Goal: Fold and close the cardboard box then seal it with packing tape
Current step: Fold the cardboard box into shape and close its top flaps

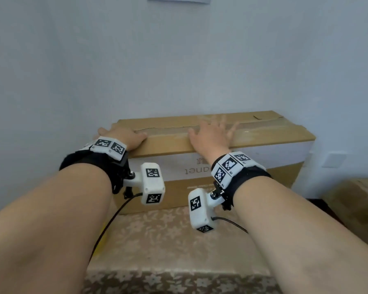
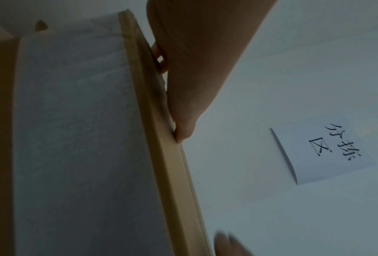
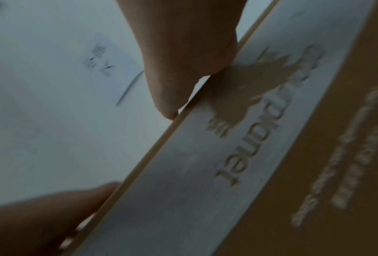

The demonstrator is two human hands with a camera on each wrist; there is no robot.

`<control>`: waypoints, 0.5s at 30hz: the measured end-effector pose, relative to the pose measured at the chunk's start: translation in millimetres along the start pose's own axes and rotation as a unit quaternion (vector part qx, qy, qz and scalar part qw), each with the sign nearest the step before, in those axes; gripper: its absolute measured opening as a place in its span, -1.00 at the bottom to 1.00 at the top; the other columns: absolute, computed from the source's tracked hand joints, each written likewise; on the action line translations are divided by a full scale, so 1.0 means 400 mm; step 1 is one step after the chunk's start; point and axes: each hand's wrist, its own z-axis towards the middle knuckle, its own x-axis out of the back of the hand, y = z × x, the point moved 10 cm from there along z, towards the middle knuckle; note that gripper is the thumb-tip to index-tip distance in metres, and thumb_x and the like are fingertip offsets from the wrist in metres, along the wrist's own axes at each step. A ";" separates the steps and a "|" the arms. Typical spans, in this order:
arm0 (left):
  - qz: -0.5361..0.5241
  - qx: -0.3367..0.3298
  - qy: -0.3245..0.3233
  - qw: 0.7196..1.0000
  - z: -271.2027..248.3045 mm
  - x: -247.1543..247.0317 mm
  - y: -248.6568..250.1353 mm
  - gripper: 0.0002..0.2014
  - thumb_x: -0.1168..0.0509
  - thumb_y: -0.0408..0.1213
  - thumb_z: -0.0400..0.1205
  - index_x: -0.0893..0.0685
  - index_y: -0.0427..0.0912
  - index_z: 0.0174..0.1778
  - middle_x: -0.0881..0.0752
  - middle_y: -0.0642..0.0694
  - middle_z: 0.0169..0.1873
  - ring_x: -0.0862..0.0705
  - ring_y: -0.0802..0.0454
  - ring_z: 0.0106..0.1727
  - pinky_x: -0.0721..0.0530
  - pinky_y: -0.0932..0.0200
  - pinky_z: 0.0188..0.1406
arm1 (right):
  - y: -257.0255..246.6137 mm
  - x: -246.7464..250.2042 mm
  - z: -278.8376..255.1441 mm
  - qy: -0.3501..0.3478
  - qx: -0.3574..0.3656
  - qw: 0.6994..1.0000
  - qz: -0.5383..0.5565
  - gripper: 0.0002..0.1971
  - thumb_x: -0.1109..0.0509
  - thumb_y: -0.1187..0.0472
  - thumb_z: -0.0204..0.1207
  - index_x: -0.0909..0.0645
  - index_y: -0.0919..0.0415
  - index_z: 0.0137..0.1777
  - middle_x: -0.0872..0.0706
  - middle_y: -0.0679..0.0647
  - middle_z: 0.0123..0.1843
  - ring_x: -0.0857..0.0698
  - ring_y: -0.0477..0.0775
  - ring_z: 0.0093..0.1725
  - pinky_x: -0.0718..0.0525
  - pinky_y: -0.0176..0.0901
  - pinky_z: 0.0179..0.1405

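Observation:
A long brown cardboard box [image 1: 253,166] with a white band and upside-down print stands against the wall, its top flaps folded down. Glossy tape [image 1: 263,129] runs along the top seam. My left hand [image 1: 123,135] lies flat on the top's left end, fingers reaching over the far corner. My right hand [image 1: 212,132] presses flat on the middle of the top with fingers spread, blurred by motion. In the left wrist view the left hand [image 2: 183,86] rests on the box's top edge [image 2: 161,138]. The right wrist view shows the right hand [image 3: 183,60] on the box [image 3: 205,173] edge. No tape roll is visible.
The box stands on a surface covered by a beige floral cloth [image 1: 168,240]. A second cardboard box [image 1: 359,209] sits at the right. The pale wall is close behind, with a paper sign [image 2: 321,154] on it and a wall socket [image 1: 334,159] to the right.

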 end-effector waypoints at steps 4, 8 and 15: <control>-0.041 -0.063 0.004 0.997 -0.022 -0.004 -0.018 -0.51 0.07 0.16 0.70 -0.37 0.16 0.54 -0.32 -0.28 0.50 -0.28 -0.25 0.53 -0.17 -0.08 0.51 | -0.248 -0.084 -0.028 -0.071 0.181 0.981 -0.027 -0.48 0.11 -0.12 0.68 -0.33 -0.02 0.57 -0.20 0.13 0.67 -0.05 0.24 0.67 0.32 0.49 0.51; -0.246 -0.083 -0.015 0.966 -0.004 -0.039 -0.071 -0.62 -0.09 -0.17 0.74 -0.47 -0.12 0.48 -0.36 -0.26 0.52 -0.31 -0.22 0.54 -0.30 0.02 0.50 | -0.348 -0.151 -0.033 -0.076 0.236 0.968 -0.051 -0.41 0.16 -0.24 0.61 -0.47 -0.02 0.45 -0.49 0.10 0.51 -0.41 0.19 0.50 -0.08 0.37 0.53; -0.440 -0.014 -0.105 0.892 -0.019 -0.073 -0.132 -0.57 -0.12 -0.10 0.71 -0.29 0.16 0.52 -0.59 -0.02 -0.01 -0.64 -0.06 -0.15 -0.67 0.03 -0.23 | -0.358 -0.149 -0.037 -0.139 0.291 0.942 -0.094 -0.04 -0.14 -0.62 0.25 -0.39 0.06 0.49 -0.55 0.15 0.35 -0.54 0.18 0.29 -0.48 0.03 0.22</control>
